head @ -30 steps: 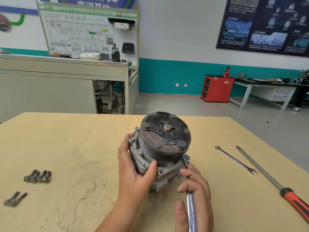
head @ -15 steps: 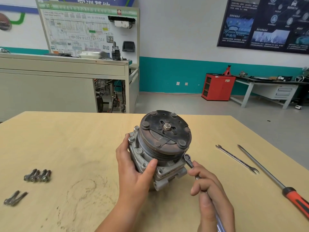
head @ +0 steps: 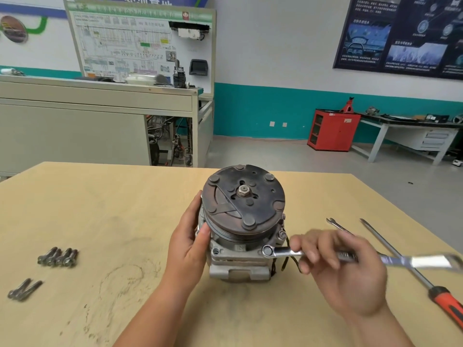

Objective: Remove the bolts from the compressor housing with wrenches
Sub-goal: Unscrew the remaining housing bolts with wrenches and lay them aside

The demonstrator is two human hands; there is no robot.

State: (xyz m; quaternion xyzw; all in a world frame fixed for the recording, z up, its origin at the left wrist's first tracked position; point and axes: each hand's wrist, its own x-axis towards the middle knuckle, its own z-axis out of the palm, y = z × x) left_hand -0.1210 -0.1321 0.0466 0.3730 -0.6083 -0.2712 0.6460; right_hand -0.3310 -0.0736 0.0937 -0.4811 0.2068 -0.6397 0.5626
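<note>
Your left hand (head: 189,249) holds the side of the compressor (head: 244,209) on the desk (head: 112,209). Your right hand (head: 345,271) grips a wrench (head: 285,252), its ring end on the front corner.

The compressor (head: 240,221) stands on the counter (head: 100,209). The left hand (head: 190,249) grips its left side. The right hand (head: 335,266) holds a wrench (head: 283,252), ring end on a near-right bolt (head: 267,251). Loose bolts (head: 57,257) lie left. A second wrench (head: 335,224) and a screwdriver (head: 400,259) lie right.
</note>
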